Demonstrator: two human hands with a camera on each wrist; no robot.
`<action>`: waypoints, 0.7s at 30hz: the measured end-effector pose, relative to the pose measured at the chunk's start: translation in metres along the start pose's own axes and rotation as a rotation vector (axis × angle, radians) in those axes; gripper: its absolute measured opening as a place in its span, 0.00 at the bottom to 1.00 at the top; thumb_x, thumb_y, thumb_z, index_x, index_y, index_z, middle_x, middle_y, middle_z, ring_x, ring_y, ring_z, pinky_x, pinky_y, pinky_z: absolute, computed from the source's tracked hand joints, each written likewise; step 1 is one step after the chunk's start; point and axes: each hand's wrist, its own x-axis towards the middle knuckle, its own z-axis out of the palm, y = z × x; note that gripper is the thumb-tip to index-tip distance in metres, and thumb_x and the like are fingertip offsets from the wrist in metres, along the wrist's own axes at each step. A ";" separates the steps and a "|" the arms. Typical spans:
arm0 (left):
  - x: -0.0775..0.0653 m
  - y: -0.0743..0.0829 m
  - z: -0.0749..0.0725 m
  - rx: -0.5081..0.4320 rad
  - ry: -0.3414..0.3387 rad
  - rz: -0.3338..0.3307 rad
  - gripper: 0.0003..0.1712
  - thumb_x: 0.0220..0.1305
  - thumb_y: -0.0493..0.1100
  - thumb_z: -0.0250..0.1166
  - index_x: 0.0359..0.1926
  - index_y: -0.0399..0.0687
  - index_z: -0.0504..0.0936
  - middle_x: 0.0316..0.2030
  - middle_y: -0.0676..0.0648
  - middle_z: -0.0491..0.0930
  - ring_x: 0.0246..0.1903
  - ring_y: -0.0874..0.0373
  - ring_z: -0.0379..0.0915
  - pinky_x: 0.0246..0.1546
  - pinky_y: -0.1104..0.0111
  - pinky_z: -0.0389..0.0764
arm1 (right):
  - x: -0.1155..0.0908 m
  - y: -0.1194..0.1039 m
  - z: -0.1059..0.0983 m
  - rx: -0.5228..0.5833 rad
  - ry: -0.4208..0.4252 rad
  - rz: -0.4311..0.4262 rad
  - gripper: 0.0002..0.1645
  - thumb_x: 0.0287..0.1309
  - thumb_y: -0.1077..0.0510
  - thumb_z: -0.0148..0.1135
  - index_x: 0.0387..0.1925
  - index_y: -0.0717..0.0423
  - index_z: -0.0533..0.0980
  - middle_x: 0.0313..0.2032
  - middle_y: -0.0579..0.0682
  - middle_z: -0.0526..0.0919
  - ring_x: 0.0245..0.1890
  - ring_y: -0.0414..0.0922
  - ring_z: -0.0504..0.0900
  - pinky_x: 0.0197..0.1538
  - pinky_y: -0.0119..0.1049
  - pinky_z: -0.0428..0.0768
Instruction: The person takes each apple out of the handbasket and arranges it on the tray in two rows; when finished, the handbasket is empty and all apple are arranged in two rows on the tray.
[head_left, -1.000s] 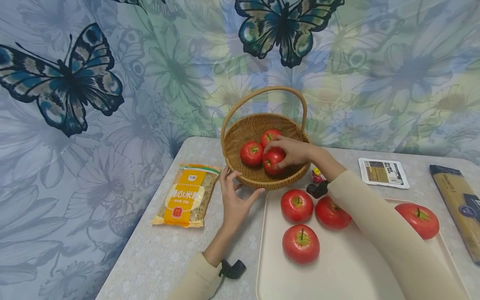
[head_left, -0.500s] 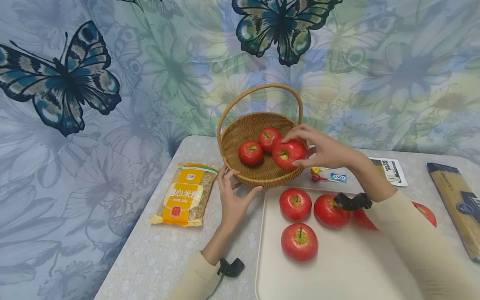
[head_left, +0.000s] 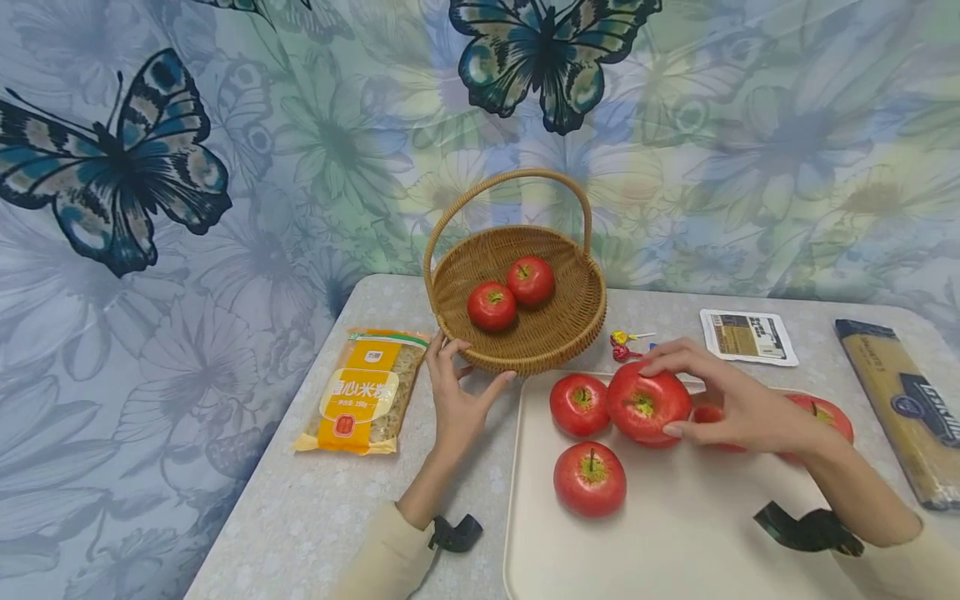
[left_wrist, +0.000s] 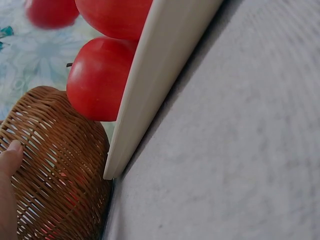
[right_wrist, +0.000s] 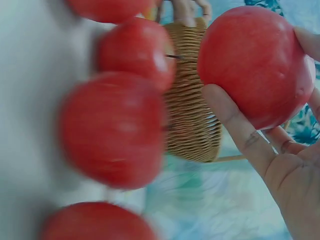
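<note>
My right hand (head_left: 738,408) grips a red apple (head_left: 647,406) between thumb and fingers, over the back of the cream tray (head_left: 660,542). In the right wrist view the held apple (right_wrist: 255,70) is above the row of tray apples. My left hand (head_left: 459,408) holds the front left of the wicker basket (head_left: 566,329), and the thumb (left_wrist: 11,157) lies against its weave in the left wrist view. Two apples, one on the left (head_left: 491,306) and one behind it (head_left: 531,281), lie in the basket. Several more red apples, such as the front one (head_left: 590,479), sit on the tray, some partly hidden.
A yellow food packet (head_left: 360,392) lies left of the basket. Lollipops (head_left: 621,346) are behind the tray, with a white flat package (head_left: 750,337) farther right. A long spaghetti pack (head_left: 903,417) lies along the right side. Patterned cloth hangs behind the table.
The right hand has lifted an apple out of the basket and carried it right and toward the front, over the tray. The left hand stays on the basket; the view has shifted slightly.
</note>
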 end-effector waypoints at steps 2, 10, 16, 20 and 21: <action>0.000 0.000 0.000 -0.005 -0.001 0.002 0.41 0.48 0.51 0.79 0.57 0.42 0.66 0.72 0.37 0.48 0.70 0.39 0.53 0.48 0.50 0.80 | -0.017 0.005 0.006 0.029 0.001 0.022 0.37 0.52 0.65 0.72 0.62 0.49 0.68 0.63 0.45 0.66 0.59 0.34 0.71 0.45 0.37 0.85; 0.000 -0.001 0.001 -0.005 0.002 0.009 0.41 0.48 0.51 0.79 0.56 0.43 0.66 0.72 0.35 0.48 0.71 0.39 0.52 0.47 0.48 0.80 | -0.063 0.017 0.030 0.113 -0.007 0.108 0.33 0.56 0.65 0.68 0.62 0.51 0.68 0.62 0.43 0.69 0.57 0.32 0.72 0.42 0.36 0.85; 0.000 0.004 -0.001 -0.016 0.002 0.006 0.40 0.49 0.49 0.79 0.55 0.40 0.66 0.72 0.35 0.48 0.71 0.39 0.52 0.48 0.47 0.79 | -0.071 0.031 0.044 0.228 -0.091 0.099 0.31 0.60 0.66 0.65 0.63 0.54 0.66 0.61 0.45 0.69 0.57 0.32 0.71 0.42 0.40 0.86; 0.000 0.004 -0.001 -0.012 -0.002 0.001 0.40 0.49 0.49 0.79 0.56 0.41 0.65 0.72 0.36 0.48 0.71 0.40 0.51 0.48 0.47 0.79 | -0.073 0.041 0.053 0.294 -0.106 0.092 0.31 0.60 0.67 0.63 0.64 0.56 0.64 0.61 0.48 0.69 0.58 0.33 0.70 0.43 0.42 0.86; 0.000 0.004 -0.001 -0.008 -0.004 -0.002 0.40 0.48 0.49 0.79 0.56 0.42 0.65 0.72 0.37 0.48 0.71 0.40 0.51 0.48 0.47 0.79 | -0.074 0.042 0.055 0.299 -0.104 0.092 0.32 0.60 0.67 0.63 0.64 0.56 0.64 0.61 0.48 0.69 0.59 0.33 0.70 0.43 0.42 0.86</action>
